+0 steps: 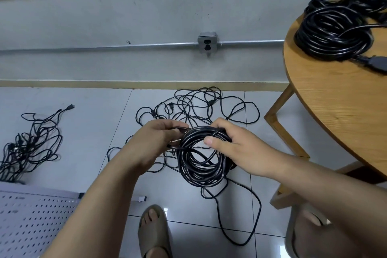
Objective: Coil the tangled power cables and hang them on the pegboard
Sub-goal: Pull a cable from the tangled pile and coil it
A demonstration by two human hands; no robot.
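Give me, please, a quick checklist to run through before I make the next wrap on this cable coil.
1. Right hand grips the coil: ok, its thumb and fingers curl round the top.
2. Left hand holds the coil's upper left side: ok.
3. Whole cable wound in: not ok, a loose tail trails over the floor tiles.
4. Loose tail clear of the left sandal: ok, it lies to the sandal's right.
5. Loose tail free of the tangled pile behind: cannot tell, the hands hide any link.
6. Pegboard close by: ok, at the lower left.
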